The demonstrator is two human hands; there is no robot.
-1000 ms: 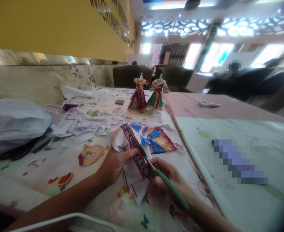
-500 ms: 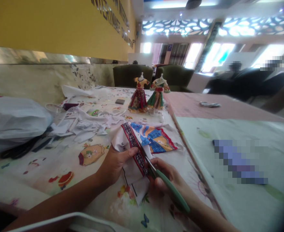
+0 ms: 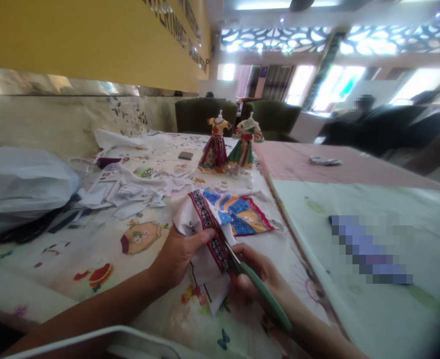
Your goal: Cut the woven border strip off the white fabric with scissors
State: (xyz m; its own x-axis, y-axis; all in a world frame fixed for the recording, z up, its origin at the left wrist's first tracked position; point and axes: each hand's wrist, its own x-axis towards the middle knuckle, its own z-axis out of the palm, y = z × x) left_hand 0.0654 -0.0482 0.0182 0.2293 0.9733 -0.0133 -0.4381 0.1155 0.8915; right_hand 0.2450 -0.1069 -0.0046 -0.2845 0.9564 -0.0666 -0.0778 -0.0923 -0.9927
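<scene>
My left hand (image 3: 178, 252) pinches a piece of white fabric (image 3: 184, 214) with a dark patterned, red-edged band, thumb on top. In my right hand (image 3: 259, 274) are green-handled scissors (image 3: 267, 294), whose blades lie along the edge of the band, just right of my left thumb. Beyond the blades spreads a blue and orange printed part (image 3: 242, 214) with a red border. To the left of my left hand, a tan printed cutout shape (image 3: 141, 238) lies on the floral tablecloth (image 3: 145, 309).
Two miniature dresses on stands (image 3: 215, 144) are at the back. White scraps (image 3: 130, 192) and a white plastic bag (image 3: 25, 179) lie on the left. A small grey block (image 3: 185, 155) sits farther back. On the right is a pale green cloth (image 3: 302, 234) with a blurred purple item (image 3: 369, 252).
</scene>
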